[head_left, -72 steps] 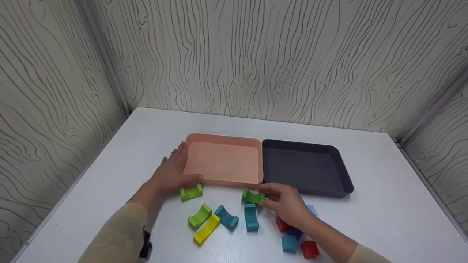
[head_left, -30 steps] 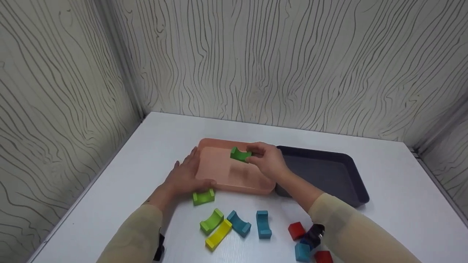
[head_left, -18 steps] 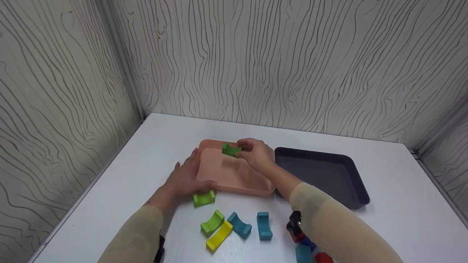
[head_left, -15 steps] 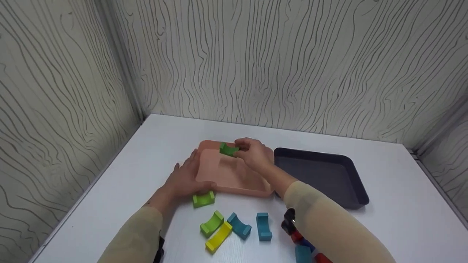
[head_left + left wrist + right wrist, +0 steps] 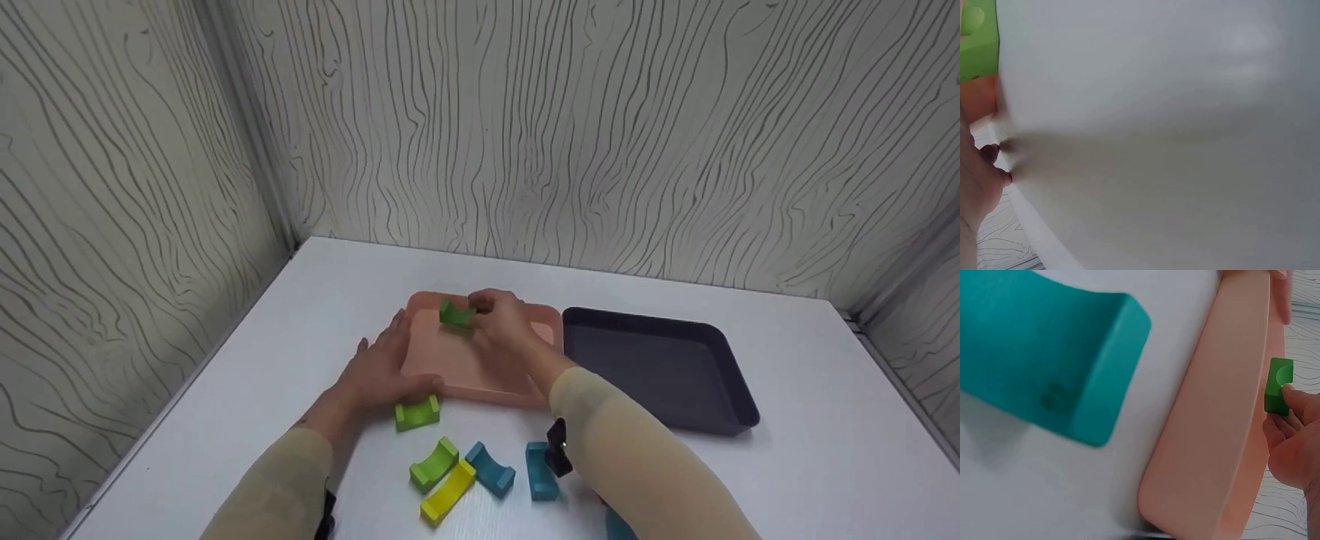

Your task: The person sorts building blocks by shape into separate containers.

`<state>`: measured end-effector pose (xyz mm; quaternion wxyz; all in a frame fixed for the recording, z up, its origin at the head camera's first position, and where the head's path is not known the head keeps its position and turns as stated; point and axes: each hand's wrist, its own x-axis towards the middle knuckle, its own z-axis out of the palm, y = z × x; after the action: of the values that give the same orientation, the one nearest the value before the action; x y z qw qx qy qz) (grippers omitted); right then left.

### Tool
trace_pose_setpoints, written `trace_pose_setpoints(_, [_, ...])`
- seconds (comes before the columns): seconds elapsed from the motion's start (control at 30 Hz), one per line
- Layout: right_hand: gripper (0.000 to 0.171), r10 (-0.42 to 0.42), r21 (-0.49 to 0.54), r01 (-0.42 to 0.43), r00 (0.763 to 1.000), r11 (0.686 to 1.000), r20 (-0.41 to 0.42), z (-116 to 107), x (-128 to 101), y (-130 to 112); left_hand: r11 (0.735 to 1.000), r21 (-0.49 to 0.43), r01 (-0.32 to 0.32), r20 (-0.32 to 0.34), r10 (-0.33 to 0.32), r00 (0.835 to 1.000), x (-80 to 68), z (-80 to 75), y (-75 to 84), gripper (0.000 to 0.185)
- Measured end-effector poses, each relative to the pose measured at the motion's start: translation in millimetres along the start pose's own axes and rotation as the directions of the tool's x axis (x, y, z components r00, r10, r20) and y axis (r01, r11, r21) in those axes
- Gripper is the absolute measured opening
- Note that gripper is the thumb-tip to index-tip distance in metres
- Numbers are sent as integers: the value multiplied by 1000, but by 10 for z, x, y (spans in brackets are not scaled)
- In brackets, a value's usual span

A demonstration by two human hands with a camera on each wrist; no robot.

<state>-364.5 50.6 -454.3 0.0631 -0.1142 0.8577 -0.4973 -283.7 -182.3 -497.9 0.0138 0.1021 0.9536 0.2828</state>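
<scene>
White surface (image 5: 750, 330), smooth, evenly lit; enclosed by pale wall panels (image 5: 562, 127) with dark wavy wood-grain lines.

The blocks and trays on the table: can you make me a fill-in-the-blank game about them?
1. The right hand holds a ____ block.
2. That block is over the ____ tray.
3. The left hand rests on the pink tray's ____ edge.
4. The dark tray has ____ blocks in it.

Missing words: green; pink; left; no

My left hand (image 5: 379, 371) lies flat, fingers straight. My right hand (image 5: 501, 319) reaches forward, fingertips (image 5: 1289, 396) pinched together, forearm stretched out.
</scene>
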Motion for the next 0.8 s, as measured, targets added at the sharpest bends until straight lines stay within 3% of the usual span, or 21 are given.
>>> trace_pose_setpoints(0.17, [40, 45, 3, -45, 999, 999, 17, 57, 26, 12, 999, -34, 1, 1, -1, 1000, -6, -2, 5, 122])
trace_pose_setpoints(0.4, [37, 43, -16, -43, 999, 999, 15, 123, 105, 4, 1000, -25, -4, 0, 4, 1000, -12, -15, 1, 116])
trace_pose_setpoints(0.63, [44, 90, 142, -94, 995, 985, 34, 206, 127, 40, 999, -23, -29, -23, 29, 999, -19, 3, -26, 111])
trace_pose_setpoints(0.8, [45, 48, 73, -50, 998, 996, 27, 245, 147, 39, 999, -24, -32, -29, 31, 999, -11, 6, -32, 112])
